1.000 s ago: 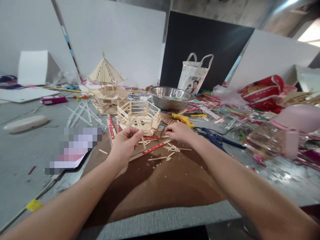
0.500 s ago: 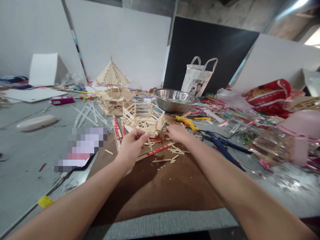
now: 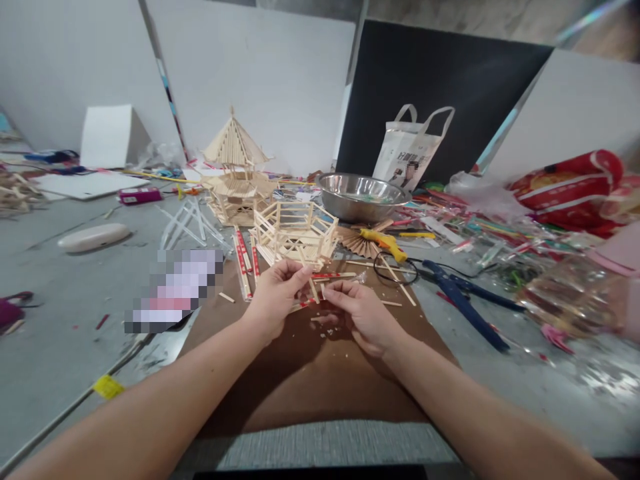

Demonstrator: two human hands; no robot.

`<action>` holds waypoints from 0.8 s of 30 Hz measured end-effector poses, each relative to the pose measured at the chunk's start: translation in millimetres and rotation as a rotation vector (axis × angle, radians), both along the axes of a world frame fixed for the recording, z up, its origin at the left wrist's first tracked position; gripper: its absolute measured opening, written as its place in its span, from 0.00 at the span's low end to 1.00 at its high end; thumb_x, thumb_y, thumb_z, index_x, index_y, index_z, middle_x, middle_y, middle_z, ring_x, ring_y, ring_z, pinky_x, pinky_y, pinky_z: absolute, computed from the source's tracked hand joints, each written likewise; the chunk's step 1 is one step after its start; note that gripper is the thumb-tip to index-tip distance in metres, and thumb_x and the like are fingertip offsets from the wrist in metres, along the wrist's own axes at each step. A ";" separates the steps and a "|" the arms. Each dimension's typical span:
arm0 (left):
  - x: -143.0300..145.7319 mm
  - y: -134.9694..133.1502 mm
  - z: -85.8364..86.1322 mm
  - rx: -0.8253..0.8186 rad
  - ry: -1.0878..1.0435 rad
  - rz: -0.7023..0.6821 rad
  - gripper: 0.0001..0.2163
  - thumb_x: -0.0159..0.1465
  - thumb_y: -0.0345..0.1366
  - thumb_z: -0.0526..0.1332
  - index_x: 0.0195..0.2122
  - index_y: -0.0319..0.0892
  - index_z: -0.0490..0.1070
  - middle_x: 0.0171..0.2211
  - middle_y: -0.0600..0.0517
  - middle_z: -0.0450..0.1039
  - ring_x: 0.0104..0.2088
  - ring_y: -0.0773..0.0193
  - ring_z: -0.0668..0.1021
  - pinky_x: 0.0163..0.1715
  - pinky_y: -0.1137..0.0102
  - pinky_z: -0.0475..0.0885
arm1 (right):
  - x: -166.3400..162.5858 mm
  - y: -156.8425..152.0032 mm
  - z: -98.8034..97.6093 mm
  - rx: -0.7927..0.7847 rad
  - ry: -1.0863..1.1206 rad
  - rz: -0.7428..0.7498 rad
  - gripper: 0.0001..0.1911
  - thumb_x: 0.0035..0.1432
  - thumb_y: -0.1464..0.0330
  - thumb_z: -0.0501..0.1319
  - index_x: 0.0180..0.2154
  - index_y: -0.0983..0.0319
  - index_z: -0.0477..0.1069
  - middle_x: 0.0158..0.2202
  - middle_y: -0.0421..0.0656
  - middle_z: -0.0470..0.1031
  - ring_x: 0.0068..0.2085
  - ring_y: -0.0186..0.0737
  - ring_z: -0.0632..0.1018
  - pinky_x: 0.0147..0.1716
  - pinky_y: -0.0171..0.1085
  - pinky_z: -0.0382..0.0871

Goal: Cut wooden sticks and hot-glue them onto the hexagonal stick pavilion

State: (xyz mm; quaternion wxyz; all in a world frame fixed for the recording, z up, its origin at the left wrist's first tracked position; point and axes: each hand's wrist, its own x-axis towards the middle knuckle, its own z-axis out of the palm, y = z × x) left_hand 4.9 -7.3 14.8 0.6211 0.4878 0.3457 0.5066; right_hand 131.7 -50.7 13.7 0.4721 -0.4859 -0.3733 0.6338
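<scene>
My left hand [image 3: 277,290] is closed, pinching a thin wooden stick [image 3: 315,291] that slants down from thumb and forefinger. Just right of it, my right hand [image 3: 363,313] is closed low over the brown sheet [image 3: 320,393], a short wooden stick [image 3: 324,289] at its fingertips. Beyond the hands stands a many-sided frame of wooden sticks [image 3: 295,223] with railing-like walls and no top. Chopsticks in red-printed wrappers [image 3: 243,257] lie left of it. Some loose pieces beneath the right hand are partly hidden.
A stick-built pagoda [image 3: 234,143] rises behind the frame, beside a steel bowl [image 3: 350,200]. To the right lie a yellow-handled tool [image 3: 385,243], a folding fan [image 3: 357,241], a blue tool with long handles [image 3: 465,307] and plastic clutter. A phone [image 3: 175,293] lies left.
My right hand has come back from beside the fan, toward me, to the loose sticks near my left hand. The left hand keeps its stick. The view has shifted slightly.
</scene>
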 end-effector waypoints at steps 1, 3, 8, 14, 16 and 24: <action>0.0 0.2 0.0 -0.007 -0.004 -0.004 0.10 0.49 0.39 0.60 0.22 0.38 0.61 0.14 0.59 0.62 0.16 0.75 0.65 0.19 0.77 0.61 | -0.1 0.1 -2.0 -0.015 0.020 0.017 0.09 0.44 0.65 0.60 0.28 0.62 0.63 0.26 0.40 0.72 0.22 0.31 0.73 0.19 0.31 0.66; -0.1 0.4 -0.2 -0.027 -0.008 -0.002 0.10 0.48 0.38 0.60 0.22 0.38 0.61 0.14 0.59 0.62 0.16 0.76 0.65 0.19 0.78 0.61 | 0.3 0.0 -4.1 -0.014 0.044 0.027 0.10 0.44 0.65 0.60 0.28 0.62 0.63 0.26 0.40 0.72 0.23 0.32 0.74 0.19 0.31 0.67; -0.6 -1.0 -1.1 -0.082 -0.016 -0.018 0.11 0.47 0.39 0.61 0.23 0.38 0.61 0.16 0.59 0.64 0.17 0.76 0.66 0.20 0.78 0.63 | -0.1 -0.9 -4.3 0.009 0.069 0.016 0.09 0.43 0.66 0.61 0.26 0.63 0.63 0.24 0.40 0.73 0.27 0.34 0.75 0.24 0.31 0.68; -0.9 -0.1 -3.4 -0.109 -0.025 -0.066 0.12 0.47 0.41 0.61 0.24 0.38 0.61 0.18 0.58 0.63 0.18 0.74 0.68 0.20 0.76 0.66 | 0.8 -0.6 -3.3 0.001 0.057 0.023 0.10 0.42 0.67 0.62 0.26 0.63 0.63 0.23 0.41 0.74 0.26 0.34 0.75 0.23 0.31 0.67; -0.8 0.7 -4.4 -0.108 -0.021 -0.068 0.12 0.46 0.41 0.61 0.24 0.38 0.61 0.17 0.58 0.63 0.18 0.74 0.67 0.19 0.76 0.65 | 1.1 -0.7 -3.1 0.000 0.055 0.027 0.10 0.41 0.67 0.62 0.26 0.64 0.63 0.23 0.41 0.74 0.25 0.34 0.75 0.23 0.31 0.67; -0.5 1.1 -4.7 -0.078 0.014 -0.059 0.12 0.47 0.40 0.61 0.23 0.38 0.61 0.17 0.59 0.62 0.17 0.75 0.66 0.19 0.77 0.64 | 0.6 -0.9 -6.8 -0.006 0.033 0.012 0.10 0.41 0.66 0.62 0.26 0.63 0.63 0.22 0.40 0.74 0.25 0.33 0.75 0.24 0.31 0.67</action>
